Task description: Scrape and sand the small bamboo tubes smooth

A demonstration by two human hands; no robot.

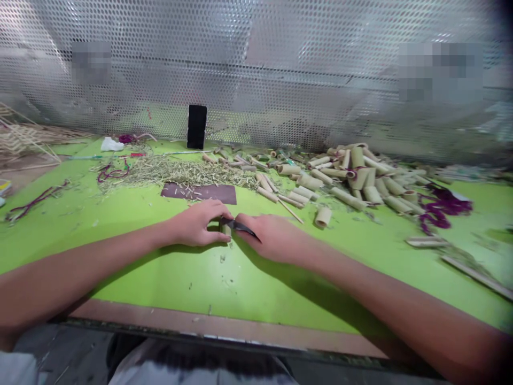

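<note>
At the centre of the frame, just above the bare front stretch of the green desk [160,278], the left hand [202,223] and the right hand [276,238] meet over a short tube [225,229], pale and bamboo-like. The left fingers are nearly closed, thumb below and forefinger above, pinching the tube between them. The right fingers are wrapped tight around a dark knife [246,230], its narrow end pointing left across the tube's upper end; whether the edge has bitten in is too small to tell.

The step in hand looks like trimming or scraping the end of this one piece. A few dark crumbs lie on the desk just below the hands, which fits that reading. As I judge it, the next move calls for a firm left pinch so that the tube does not roll, and a short, controlled stroke of the knife, with the left thumb and forefinger clear of its path, since they sit very near the blade.

Behind the hands, left of centre, a dark sheet [222,194] lies flat, partly covered by a spread of shavings [176,172]. Right of centre, a single tube [323,217] lies apart from the heaped tubes [356,179], and purple cord [435,206] sits near the right edge.
</note>
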